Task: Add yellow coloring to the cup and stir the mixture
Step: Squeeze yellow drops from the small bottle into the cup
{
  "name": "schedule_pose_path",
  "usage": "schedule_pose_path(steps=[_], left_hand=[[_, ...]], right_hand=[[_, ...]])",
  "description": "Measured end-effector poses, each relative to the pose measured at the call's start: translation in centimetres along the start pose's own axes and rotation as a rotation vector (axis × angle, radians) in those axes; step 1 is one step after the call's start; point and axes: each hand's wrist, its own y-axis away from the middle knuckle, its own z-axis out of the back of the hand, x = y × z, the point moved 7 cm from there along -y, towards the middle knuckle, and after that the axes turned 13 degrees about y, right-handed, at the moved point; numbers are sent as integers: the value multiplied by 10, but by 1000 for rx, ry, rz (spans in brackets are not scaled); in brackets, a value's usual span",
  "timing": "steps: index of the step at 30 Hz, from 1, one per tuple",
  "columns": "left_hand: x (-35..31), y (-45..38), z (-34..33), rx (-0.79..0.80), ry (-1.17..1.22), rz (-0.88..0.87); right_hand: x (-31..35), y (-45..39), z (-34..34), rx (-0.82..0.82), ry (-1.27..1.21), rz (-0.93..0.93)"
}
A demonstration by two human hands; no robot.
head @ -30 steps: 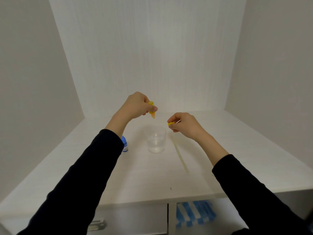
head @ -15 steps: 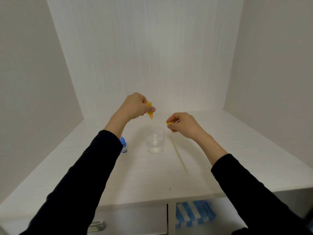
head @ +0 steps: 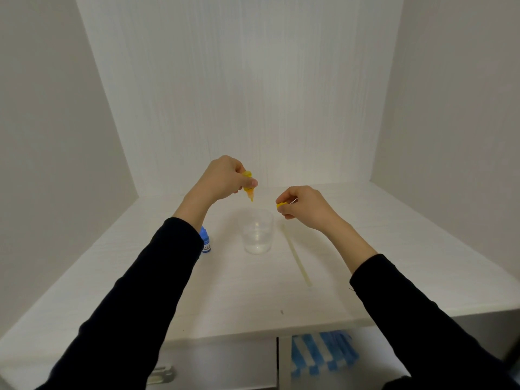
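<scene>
A clear plastic cup (head: 257, 232) with a little clear liquid stands on the white table (head: 253, 294). My left hand (head: 222, 180) grips a small yellow dropper bottle (head: 249, 189), turned nozzle down just above the cup's far rim. My right hand (head: 305, 205) is to the right of the cup and pinches the bottle's yellow cap (head: 281, 204). A pale stirring stick (head: 297, 254) lies flat on the table right of the cup.
A small blue dropper bottle (head: 206, 241) stands left of the cup, partly behind my left sleeve. White walls close in the table on three sides. Below the front edge are a drawer handle (head: 160, 375) and blue-and-white striped cloth (head: 323, 353).
The yellow bottle has stayed nozzle down over the cup, shifting only slightly. My right hand has kept the cap in the same place.
</scene>
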Motion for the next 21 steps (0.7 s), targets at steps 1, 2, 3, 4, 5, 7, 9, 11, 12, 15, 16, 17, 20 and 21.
schedule_pose_path(steps=[1, 2, 3, 4, 5, 7, 9, 11, 12, 15, 16, 17, 20, 21], left_hand=[[0, 0, 0, 0, -1, 0], [1, 1, 0, -2, -1, 0], [1, 1, 0, -2, 1, 1], [2, 1, 1, 0, 2, 6], [3, 2, 1, 5, 2, 15], [4, 3, 1, -3, 1, 28], [6, 5, 4, -33, 22, 33], [10, 9, 6, -57, 82, 52], [13, 12, 7, -70, 129, 64], [28, 24, 7, -96, 322, 106], [35, 27, 6, -96, 401, 126], [42, 32, 5, -95, 489, 149], [58, 42, -1, -82, 736, 212], [61, 46, -3, -71, 784, 222]], right_hand=[[0, 0, 0, -1, 1, 1], [0, 0, 0, -2, 2, 1], [0, 0, 0, -2, 3, 3], [0, 0, 0, -3, 3, 6], [1, 0, 1, -5, 2, 10], [2, 0, 2, -8, 2, 17], [3, 0, 2, -10, 6, 17], [5, 0, 3, -15, 3, 24], [7, 1, 3, -21, -2, 33], [15, 1, 4, -46, -42, 61], [18, 2, 4, -54, -54, 69], [22, 2, 4, -60, -64, 80], [34, 2, 1, -66, -95, 118], [37, 1, 0, -64, -105, 129]])
